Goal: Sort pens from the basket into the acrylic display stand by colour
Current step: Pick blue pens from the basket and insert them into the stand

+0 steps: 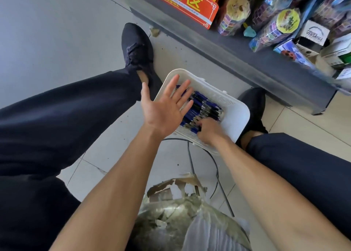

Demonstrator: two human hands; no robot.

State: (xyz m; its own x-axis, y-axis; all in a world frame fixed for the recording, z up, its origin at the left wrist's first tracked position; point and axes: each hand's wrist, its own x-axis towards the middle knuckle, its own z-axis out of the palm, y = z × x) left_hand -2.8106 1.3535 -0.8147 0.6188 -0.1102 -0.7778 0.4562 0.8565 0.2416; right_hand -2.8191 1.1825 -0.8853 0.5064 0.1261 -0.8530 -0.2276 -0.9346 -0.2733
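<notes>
A white plastic basket (pixel 236 116) sits on the tiled floor between my feet. It holds a pile of several blue and black pens (pixel 206 108). My left hand (pixel 163 106) hovers palm up over the basket's left side, fingers spread and straight, holding nothing. My right hand (pixel 208 130) reaches into the near end of the pile, its fingers curled down among the pens; the fingertips are hidden, so a grip on a pen is not clear. No acrylic display stand is in view.
A grey shelf base (pixel 247 61) runs along the far right, stocked with wrapped toy packs and small boxes, with an orange sign at its left end. My legs and dark shoes flank the basket. A worn stool with a wire frame (pixel 191 163) stands below the basket.
</notes>
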